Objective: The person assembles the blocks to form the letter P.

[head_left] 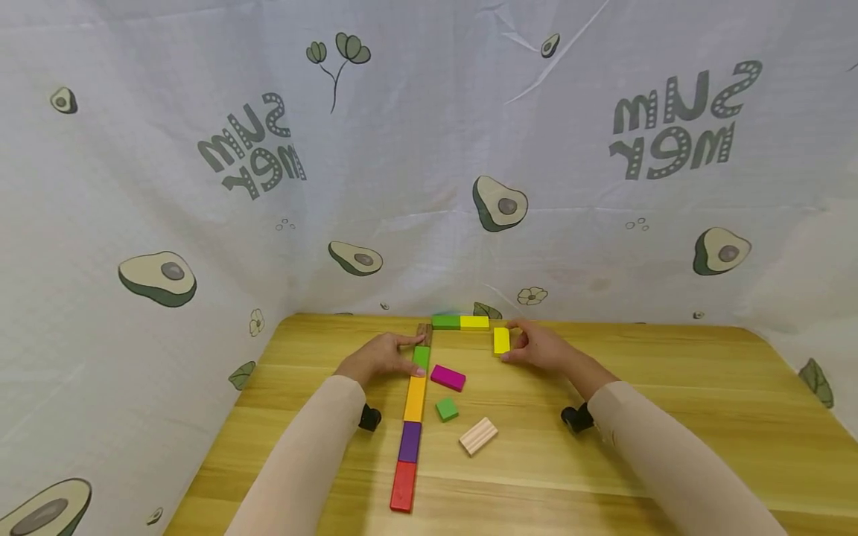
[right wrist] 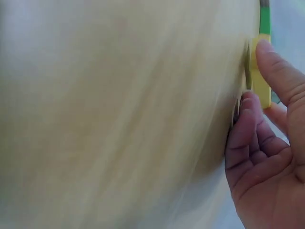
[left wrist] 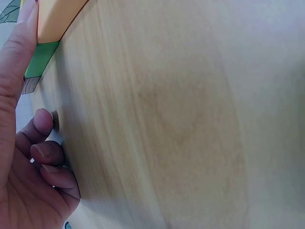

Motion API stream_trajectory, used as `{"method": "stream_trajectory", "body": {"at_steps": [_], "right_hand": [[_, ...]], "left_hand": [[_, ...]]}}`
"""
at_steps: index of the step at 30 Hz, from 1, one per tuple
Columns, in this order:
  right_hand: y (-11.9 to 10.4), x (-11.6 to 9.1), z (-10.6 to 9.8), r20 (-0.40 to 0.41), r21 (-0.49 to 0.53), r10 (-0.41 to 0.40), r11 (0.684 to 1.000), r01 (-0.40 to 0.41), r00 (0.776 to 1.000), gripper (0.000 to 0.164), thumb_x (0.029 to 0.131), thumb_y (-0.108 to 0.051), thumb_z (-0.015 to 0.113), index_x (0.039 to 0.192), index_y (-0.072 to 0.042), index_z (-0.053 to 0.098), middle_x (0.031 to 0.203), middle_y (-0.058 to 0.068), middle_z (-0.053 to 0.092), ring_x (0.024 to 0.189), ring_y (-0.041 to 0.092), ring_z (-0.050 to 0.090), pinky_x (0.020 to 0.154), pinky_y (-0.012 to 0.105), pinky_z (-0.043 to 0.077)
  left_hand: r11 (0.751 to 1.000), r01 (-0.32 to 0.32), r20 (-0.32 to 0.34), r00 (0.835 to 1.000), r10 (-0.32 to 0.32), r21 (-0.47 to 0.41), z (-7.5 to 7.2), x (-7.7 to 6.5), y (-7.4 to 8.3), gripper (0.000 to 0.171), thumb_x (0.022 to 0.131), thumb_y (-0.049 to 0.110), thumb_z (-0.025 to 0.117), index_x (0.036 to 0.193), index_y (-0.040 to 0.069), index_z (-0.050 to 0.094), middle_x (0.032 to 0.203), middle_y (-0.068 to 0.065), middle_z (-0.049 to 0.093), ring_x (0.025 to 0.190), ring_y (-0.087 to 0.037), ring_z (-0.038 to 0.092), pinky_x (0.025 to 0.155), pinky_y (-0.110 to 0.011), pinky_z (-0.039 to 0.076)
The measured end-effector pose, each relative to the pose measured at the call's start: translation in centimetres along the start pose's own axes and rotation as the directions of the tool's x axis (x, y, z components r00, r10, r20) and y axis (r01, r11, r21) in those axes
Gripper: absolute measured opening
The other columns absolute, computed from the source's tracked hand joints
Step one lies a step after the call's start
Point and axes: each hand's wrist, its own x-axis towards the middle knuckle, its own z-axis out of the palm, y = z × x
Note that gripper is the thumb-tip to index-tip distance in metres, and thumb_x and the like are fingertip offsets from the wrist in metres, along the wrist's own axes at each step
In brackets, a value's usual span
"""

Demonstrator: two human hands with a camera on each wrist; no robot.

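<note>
My right hand [head_left: 541, 348] pinches a yellow block [head_left: 501, 341] between thumb and fingers, just right of the back row. That row joins a green block [head_left: 445, 322] to another yellow block [head_left: 474, 323]. On the left, my left hand [head_left: 380, 357] rests against a long line of blocks. Its thumb touches near the seam of a second green block [head_left: 421, 356] and an orange block [head_left: 415, 398], and its index fingertip reaches the brown block [head_left: 424, 333] at the line's far end. In the left wrist view the other fingers [left wrist: 50, 152] curl loosely beside the line.
Toward me the line continues with a purple block [head_left: 410, 441] and a red block [head_left: 403, 486]. Inside the corner lie a magenta block [head_left: 447, 377], a small green block [head_left: 447, 409] and a ridged plain wood block [head_left: 479, 436]. A patterned white cloth [head_left: 429, 260] hangs behind the table.
</note>
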Motion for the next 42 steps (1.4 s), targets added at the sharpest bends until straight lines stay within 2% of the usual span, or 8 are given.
{"method": "stream_trajectory", "body": {"at_steps": [6, 17, 24, 42], "right_hand": [[0.3, 1.1, -0.6, 0.016, 0.016, 0.046, 0.999, -0.047, 0.999, 0.075, 0.09, -0.036, 0.079, 0.148, -0.002, 0.046, 0.086, 0.009, 0.06, 0.073, 0.019, 0.051, 0.065, 0.029, 0.043], [-0.1, 1.3, -0.3, 0.012, 0.009, 0.087, 0.996, -0.087, 0.996, 0.074, 0.089, -0.041, 0.08, 0.147, -0.008, 0.049, 0.087, 0.007, 0.055, 0.076, 0.02, 0.049, 0.066, 0.028, 0.04], [0.1, 1.4, 0.0, -0.002, -0.004, 0.058, 0.998, -0.058, 0.998, 0.074, 0.088, -0.04, 0.081, 0.146, -0.007, 0.05, 0.083, 0.007, 0.054, 0.073, 0.02, 0.048, 0.064, 0.029, 0.039], [0.1, 1.4, 0.4, -0.013, -0.02, 0.068, 0.997, -0.068, 0.998, 0.073, 0.088, -0.044, 0.08, 0.146, -0.01, 0.05, 0.086, 0.008, 0.057, 0.072, 0.02, 0.049, 0.062, 0.028, 0.039]], "left_hand": [[1.0, -0.004, 0.002, 1.0, 0.004, -0.003, -0.1, 0.1, 0.5, 0.081, 0.079, 0.05, 0.086, 0.15, 0.041, 0.049, 0.161, -0.01, 0.044, 0.15, -0.036, 0.038, 0.122, -0.056, 0.034], [1.0, 0.008, 0.003, 1.0, -0.008, -0.018, -0.2, -0.2, 0.7, 0.08, 0.079, 0.047, 0.086, 0.149, 0.04, 0.049, 0.162, -0.011, 0.043, 0.151, -0.035, 0.036, 0.123, -0.055, 0.033], [1.0, 0.019, -0.005, 1.0, -0.019, -0.016, -0.2, -0.2, 0.8, 0.079, 0.079, 0.045, 0.086, 0.149, 0.04, 0.05, 0.162, -0.01, 0.043, 0.151, -0.035, 0.037, 0.123, -0.055, 0.033], [1.0, 0.023, -0.007, 1.0, -0.023, -0.01, 0.0, -0.4, 0.5, 0.079, 0.079, 0.047, 0.086, 0.149, 0.041, 0.05, 0.161, -0.01, 0.044, 0.151, -0.035, 0.037, 0.123, -0.055, 0.034]]}}
